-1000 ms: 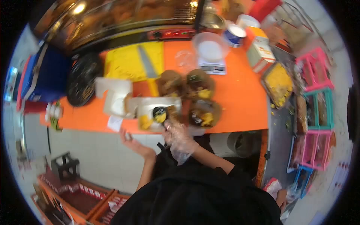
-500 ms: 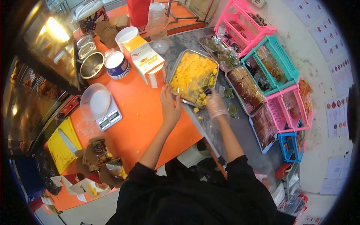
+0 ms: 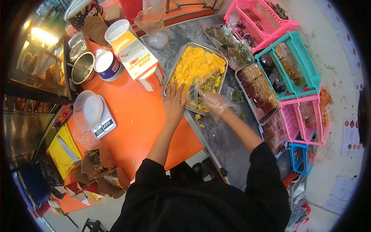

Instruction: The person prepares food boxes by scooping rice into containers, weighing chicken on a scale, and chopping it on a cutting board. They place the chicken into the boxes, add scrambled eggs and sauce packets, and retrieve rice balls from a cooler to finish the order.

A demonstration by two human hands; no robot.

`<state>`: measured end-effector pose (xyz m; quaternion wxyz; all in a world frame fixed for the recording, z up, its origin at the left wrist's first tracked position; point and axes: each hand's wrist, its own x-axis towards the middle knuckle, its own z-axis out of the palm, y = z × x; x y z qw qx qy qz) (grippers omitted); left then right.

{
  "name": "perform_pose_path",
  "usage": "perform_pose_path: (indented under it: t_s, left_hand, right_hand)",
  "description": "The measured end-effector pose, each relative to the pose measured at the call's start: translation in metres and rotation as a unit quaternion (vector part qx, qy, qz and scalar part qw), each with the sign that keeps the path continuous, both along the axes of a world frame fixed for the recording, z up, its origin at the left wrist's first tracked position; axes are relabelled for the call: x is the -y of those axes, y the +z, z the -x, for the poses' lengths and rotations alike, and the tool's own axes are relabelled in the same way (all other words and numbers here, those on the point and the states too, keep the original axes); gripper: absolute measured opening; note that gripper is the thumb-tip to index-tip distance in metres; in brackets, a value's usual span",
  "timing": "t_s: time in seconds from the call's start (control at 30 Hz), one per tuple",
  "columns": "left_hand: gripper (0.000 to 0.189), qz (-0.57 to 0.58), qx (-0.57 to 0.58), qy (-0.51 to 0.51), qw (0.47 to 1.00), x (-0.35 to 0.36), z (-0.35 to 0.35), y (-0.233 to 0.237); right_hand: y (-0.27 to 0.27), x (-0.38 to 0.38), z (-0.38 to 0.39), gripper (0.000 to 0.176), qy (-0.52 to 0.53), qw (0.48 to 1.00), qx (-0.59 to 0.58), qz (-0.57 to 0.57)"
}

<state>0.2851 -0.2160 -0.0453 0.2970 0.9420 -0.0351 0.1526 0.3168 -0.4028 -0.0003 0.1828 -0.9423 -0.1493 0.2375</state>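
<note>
A metal tray (image 3: 221, 56) holds crumbly yellow food (image 3: 197, 63), thinner at its lower right, where the patterned bottom shows. My left hand (image 3: 174, 103) lies bare on the tray's near left edge, fingers stretched and spread over the rim. In a clear plastic glove, my right hand (image 3: 213, 103) reaches into the near right part of the tray with its fingers closed. Something shiny and clear or metallic (image 3: 193, 92) is by its fingertips; what it is I cannot make out. Yellow crumbs (image 3: 198, 116) lie on the grey counter below the tray.
Left on the orange table (image 3: 143, 127) are a digital scale (image 3: 104, 125) with a clear bowl, paper cups (image 3: 106, 65), a printed carton (image 3: 137, 58), and a yellow board (image 3: 62, 154) with a knife (image 3: 68, 149). Trays of wrapped food (image 3: 257, 92) and plastic baskets (image 3: 293, 65) line the right.
My left hand has shifted up onto the tray's edge, fingers now spread. My right hand has moved slightly left and inward; the dark handle end beside it no longer shows. The view has shifted.
</note>
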Motion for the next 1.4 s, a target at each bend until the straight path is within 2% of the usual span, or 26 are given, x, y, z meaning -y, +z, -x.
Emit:
perform_pose_path:
  t_s: [0.03,0.1,0.13,0.23,0.3,0.37,0.5,0.6,0.7,0.83,0.87,0.93,0.97,1.0,1.03,1.07,1.1,1.13,1.17,1.2,1.23,1.27,1.3,1.33,1.37,1.4]
  left_hand:
    - [0.046,-0.001,0.002,0.001,1.0,0.0,0.001,0.0]
    - [0.045,0.0,0.005,0.0,1.0,0.0,0.001,0.0]
    - [0.045,-0.006,0.006,0.003,1.0,0.0,0.001,0.0]
    - [0.044,-0.021,0.006,0.009,1.0,0.001,0.001,0.0]
    - [0.044,-0.033,0.006,0.009,0.999,0.0,0.001,0.001]
    - [0.044,-0.031,-0.002,0.012,0.999,0.0,0.002,0.004]
    - [0.043,-0.039,0.003,0.019,0.999,0.0,0.001,0.002]
    - [0.045,-0.036,0.0,0.009,0.999,-0.001,0.003,0.003]
    - [0.052,0.019,0.021,0.006,1.0,-0.008,0.015,0.018]
    - [0.062,0.166,0.026,-0.075,0.983,-0.04,0.116,0.083]
    - [0.059,0.16,0.055,-0.114,0.979,-0.058,0.153,0.1]
    - [0.054,0.105,0.143,-0.175,0.968,-0.1,0.228,0.116]
    - [0.05,0.053,0.195,-0.2,0.959,-0.128,0.263,0.117]
    - [0.05,0.03,0.186,-0.158,0.969,-0.159,0.292,0.115]
    - [0.047,-0.014,0.261,-0.116,0.958,-0.189,0.322,0.11]
    - [0.044,-0.061,0.334,-0.083,0.937,-0.219,0.353,0.106]
    - [0.042,0.02,0.28,-0.053,0.958,-0.247,0.388,0.105]
    - [0.045,0.033,0.27,0.012,0.962,-0.276,0.418,0.1]
    - [0.049,0.003,0.287,0.119,0.95,-0.302,0.447,0.09]
    - [0.054,-0.035,0.307,0.231,0.923,-0.325,0.474,0.079]
    - [0.059,-0.06,0.32,0.327,0.887,-0.35,0.498,0.073]
    - [0.057,-0.096,0.269,0.405,0.869,-0.376,0.523,0.082]
    - [0.053,-0.019,0.319,0.46,0.828,-0.4,0.535,0.083]
    - [0.05,0.058,0.364,0.507,0.779,-0.424,0.544,0.084]
    - [0.05,0.057,0.363,0.512,0.777,-0.444,0.558,0.083]
    - [0.048,0.148,0.335,0.556,0.746,-0.462,0.571,0.08]
  right_hand:
    - [0.012,0.001,0.003,0.049,-0.002,1.0,-0.003,0.0]
    - [0.052,0.0,0.006,0.045,0.091,0.988,-0.048,0.116]
    - [0.058,0.001,0.006,0.04,0.155,0.978,-0.025,0.139]
    - [0.074,-0.002,-0.01,0.043,0.192,0.966,-0.031,0.17]
    - [0.066,-0.006,-0.01,0.04,0.217,0.965,0.02,0.149]
    - [0.096,-0.023,0.001,0.046,0.183,0.954,-0.036,0.233]
    - [0.072,-0.004,0.006,0.057,0.176,0.958,-0.013,0.227]
    - [0.052,0.011,-0.011,0.064,0.172,0.962,-0.074,0.2]
    - [0.039,0.026,-0.031,0.063,0.204,0.955,-0.022,0.213]
    - [0.092,0.02,-0.023,0.07,0.079,0.967,-0.091,0.224]
    - [0.116,0.005,-0.016,0.071,0.068,0.956,-0.094,0.269]
    - [0.112,0.029,-0.001,0.062,0.105,0.948,0.102,0.284]
    - [0.132,-0.006,0.023,0.05,0.144,0.936,0.123,0.295]
    - [0.154,-0.042,0.048,0.039,0.183,0.923,0.145,0.306]
    - [0.176,-0.078,0.073,0.029,0.22,0.907,0.17,0.317]
    - [0.203,-0.141,0.113,0.027,0.097,0.962,0.057,0.249]
    - [0.23,-0.204,0.153,0.025,-0.045,0.983,-0.03,0.178]
    - [0.17,-0.186,0.157,0.023,0.255,0.928,0.18,0.205]
    - [0.149,-0.215,0.185,0.023,0.322,0.913,0.175,0.18]
    - [0.153,-0.264,0.235,0.023,0.352,0.916,0.167,0.097]
    - [0.152,-0.314,0.282,0.024,0.373,0.922,0.105,-0.013]
    - [0.14,-0.361,0.321,0.025,0.317,0.923,-0.136,-0.168]
    - [0.136,-0.411,0.359,0.026,0.153,0.842,-0.447,-0.261]
    - [0.135,-0.455,0.388,0.028,0.035,0.734,-0.617,-0.281]
    - [0.13,-0.499,0.416,0.029,-0.007,0.674,-0.686,-0.274]
    - [0.117,-0.535,0.435,0.025,-0.002,0.699,-0.655,-0.288]
